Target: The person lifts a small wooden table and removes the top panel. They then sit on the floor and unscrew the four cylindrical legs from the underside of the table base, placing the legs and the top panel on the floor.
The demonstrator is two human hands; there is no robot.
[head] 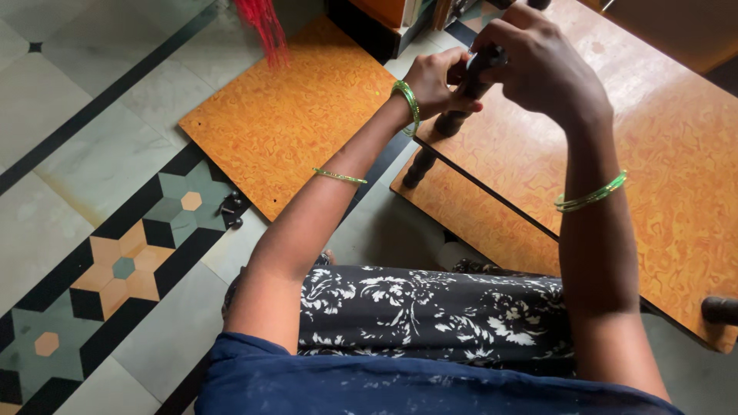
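Both hands meet at the far middle of the scene, over a dark turned wooden leg (450,123) that runs slantwise from the hands down toward the near left. The left hand (434,77) has its fingers (461,100) curled narrow around the upper part of the leg, a green bangle (407,106) at its wrist and a thinner one (339,177) further down the forearm. The right hand (538,65) closes over the top end of the leg from the right, fingers wrapped tight on it; green bangles (590,197) ring that wrist too.

The leg lies across the edge of an orange marbled board (661,154) that fills the right side, with a second board (477,215) of the same pattern showing beneath it. A third orange panel (292,115) lies flat on the floor to the left. Just beside its near corner, a few small dark screws (231,211) rest on the patterned tile floor (92,154). Red bristles (265,27) hang in at the far edge. Another dark leg end (719,310) pokes in at the right, near side
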